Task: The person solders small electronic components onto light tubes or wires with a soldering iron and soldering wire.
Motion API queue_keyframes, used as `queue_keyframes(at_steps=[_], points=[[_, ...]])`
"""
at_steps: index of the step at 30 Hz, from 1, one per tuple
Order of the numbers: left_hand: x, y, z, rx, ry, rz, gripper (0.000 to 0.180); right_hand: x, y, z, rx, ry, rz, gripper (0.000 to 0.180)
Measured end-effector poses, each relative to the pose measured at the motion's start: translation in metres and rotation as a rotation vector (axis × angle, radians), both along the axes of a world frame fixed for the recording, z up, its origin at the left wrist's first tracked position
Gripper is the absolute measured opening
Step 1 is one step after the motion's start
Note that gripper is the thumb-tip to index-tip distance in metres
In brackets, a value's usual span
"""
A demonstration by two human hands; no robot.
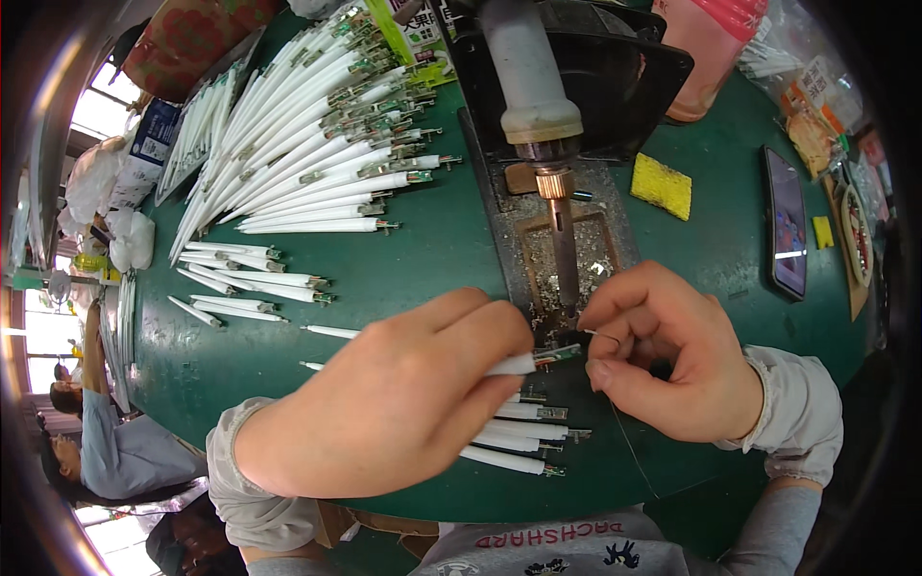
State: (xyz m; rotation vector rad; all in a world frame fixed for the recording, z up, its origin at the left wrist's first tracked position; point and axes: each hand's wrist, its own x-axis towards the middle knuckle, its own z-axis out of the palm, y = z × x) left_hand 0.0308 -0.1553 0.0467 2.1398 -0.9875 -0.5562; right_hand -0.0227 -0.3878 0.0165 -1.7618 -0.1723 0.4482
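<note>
One white stick (509, 366) in work; its green board end (559, 355) lies just below the tip of the soldering iron (564, 250). Left hand (384, 394): fingers closed on the stick. Right hand (672, 355): fingers curled narrow, holding a thin wire (627, 440) near the board. Joint apparently unfinished — cannot confirm.

Others lie in a fanned pile (298, 125), a small bunch (259, 278) and a row (523, 432) beside the left hand (which are done, cannot tell).

Containers: metal tray (619, 206) under the iron — silvery crumbs (538, 269) inside; pink tub (706, 58), contents unclear.
</note>
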Motion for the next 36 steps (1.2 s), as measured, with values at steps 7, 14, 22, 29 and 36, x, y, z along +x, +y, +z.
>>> queue_keyframes(at_steps=[7, 14, 22, 29, 36], points=[[-0.007, -0.008, -0.020, -0.190, 0.395, 0.102, 0.014, 0.004, -0.001, -0.008, 0.090, 0.032, 0.082, 0.013], [-0.011, -0.007, -0.028, -0.255, 0.631, 0.215, 0.013, 0.000, 0.005, -0.009, 0.255, 0.138, -0.066, 0.008], [-0.009, -0.012, -0.025, -0.262, 0.710, 0.247, 0.012, 0.005, 0.000, -0.004, 0.363, 0.273, -0.005, 0.012], [-0.012, -0.009, -0.024, -0.207, 0.619, 0.223, 0.009, 0.008, -0.002, -0.006, 0.295, 0.233, 0.071, 0.015], [-0.013, -0.012, -0.030, -0.259, 0.321, 0.164, 0.011, 0.008, 0.001, -0.007, 0.300, 0.256, 0.037, 0.016]])
